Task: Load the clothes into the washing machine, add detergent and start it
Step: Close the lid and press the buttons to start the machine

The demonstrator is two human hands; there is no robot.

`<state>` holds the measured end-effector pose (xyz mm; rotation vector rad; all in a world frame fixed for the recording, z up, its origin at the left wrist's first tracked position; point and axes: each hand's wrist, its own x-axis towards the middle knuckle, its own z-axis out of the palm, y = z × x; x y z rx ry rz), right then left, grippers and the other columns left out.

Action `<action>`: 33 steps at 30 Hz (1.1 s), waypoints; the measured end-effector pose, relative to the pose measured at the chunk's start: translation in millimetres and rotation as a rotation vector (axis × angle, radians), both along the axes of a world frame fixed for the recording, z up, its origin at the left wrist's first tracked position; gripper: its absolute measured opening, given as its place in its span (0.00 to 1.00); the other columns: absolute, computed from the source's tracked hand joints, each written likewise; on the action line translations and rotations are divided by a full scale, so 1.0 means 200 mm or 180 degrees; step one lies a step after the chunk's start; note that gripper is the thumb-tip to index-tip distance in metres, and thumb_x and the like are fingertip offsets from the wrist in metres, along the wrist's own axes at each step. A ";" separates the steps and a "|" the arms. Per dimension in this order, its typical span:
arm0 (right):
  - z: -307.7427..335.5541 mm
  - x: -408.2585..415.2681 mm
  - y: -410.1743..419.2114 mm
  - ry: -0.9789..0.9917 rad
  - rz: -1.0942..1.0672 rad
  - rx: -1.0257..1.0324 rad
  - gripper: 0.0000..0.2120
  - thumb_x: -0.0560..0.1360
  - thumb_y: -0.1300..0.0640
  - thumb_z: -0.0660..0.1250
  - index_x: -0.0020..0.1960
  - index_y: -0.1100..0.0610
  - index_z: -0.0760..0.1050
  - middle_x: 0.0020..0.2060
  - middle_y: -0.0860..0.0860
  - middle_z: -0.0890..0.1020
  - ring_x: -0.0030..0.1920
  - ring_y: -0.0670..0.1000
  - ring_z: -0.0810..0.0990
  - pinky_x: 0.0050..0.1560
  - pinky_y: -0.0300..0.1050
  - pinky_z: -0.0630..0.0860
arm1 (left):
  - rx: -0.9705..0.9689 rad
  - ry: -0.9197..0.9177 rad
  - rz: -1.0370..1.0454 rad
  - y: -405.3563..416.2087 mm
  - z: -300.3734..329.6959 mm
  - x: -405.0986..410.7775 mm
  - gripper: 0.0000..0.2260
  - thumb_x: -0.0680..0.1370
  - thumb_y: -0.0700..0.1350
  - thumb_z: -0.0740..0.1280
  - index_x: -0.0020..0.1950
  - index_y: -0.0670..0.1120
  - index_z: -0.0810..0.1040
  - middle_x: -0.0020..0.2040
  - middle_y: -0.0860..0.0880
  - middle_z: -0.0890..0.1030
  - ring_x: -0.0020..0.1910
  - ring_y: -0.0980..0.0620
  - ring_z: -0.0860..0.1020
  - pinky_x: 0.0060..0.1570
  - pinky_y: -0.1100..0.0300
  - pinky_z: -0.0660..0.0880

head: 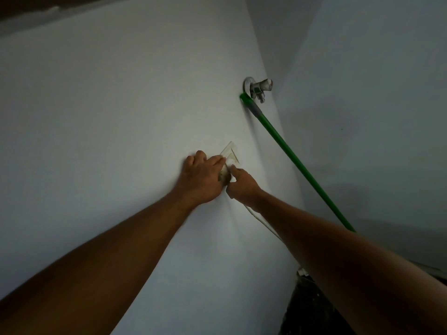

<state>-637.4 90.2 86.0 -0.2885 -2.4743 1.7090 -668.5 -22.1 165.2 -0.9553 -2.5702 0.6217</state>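
While both arms reach up along the pale wall point(121, 117), the two hands meet at a cream-coloured wall socket point(231, 154) mounted near the wall's right edge, not far from the room's corner. That socket plate is square, seen at a slant, with a raised frame and a recessed middle; its lower part is hidden behind the fingers. The left hand point(202, 176) lies against the wall just left of the plate, knuckles up, its grip curled with the fingertips resting on the plate's left edge; whether it pinches anything I cannot tell. The right hand point(242, 183) comes in from below, its grip closed around a white plug point(229, 177) at the bottom of the socket, forefinger pointing up toward the plate. How far the plug sits in the socket cannot be made out. From under the right hand a thin white cord point(260, 220) runs down along the wall and disappears behind the right forearm.

Above and to the right of the socket, a chrome tap point(260, 89) juts out of the wall. A green pole point(300, 165) leans with its tip just beside the tap and slants down to the right, passing behind the right arm. At the bottom right something dark and speckled point(312, 308) shows, too dim to identify.
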 end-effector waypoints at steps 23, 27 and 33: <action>0.35 0.65 0.22 0.0407 -0.0442 0.1453 0.26 0.78 0.56 0.62 0.75 0.59 0.64 0.73 0.54 0.68 0.71 0.56 0.67 0.69 0.56 0.68 | 0.2125 -0.0964 0.0227 0.13 0.22 0.67 0.22 0.79 0.45 0.69 0.73 0.46 0.70 0.69 0.43 0.75 0.65 0.43 0.75 0.64 0.50 0.75; 0.43 0.90 0.32 0.0482 -0.0551 0.2103 0.23 0.81 0.50 0.60 0.73 0.59 0.65 0.71 0.56 0.69 0.70 0.58 0.68 0.66 0.57 0.70 | 0.2431 -0.1044 -0.0001 0.21 0.25 0.90 0.21 0.81 0.47 0.66 0.73 0.46 0.71 0.70 0.44 0.75 0.68 0.44 0.73 0.67 0.47 0.73; 0.51 1.33 0.45 0.0508 -0.0725 0.2522 0.25 0.81 0.48 0.60 0.74 0.60 0.64 0.69 0.56 0.71 0.66 0.57 0.71 0.63 0.54 0.74 | 0.2898 -0.1279 -0.0403 0.37 0.26 1.26 0.18 0.83 0.45 0.61 0.72 0.46 0.72 0.68 0.46 0.76 0.67 0.46 0.73 0.67 0.49 0.71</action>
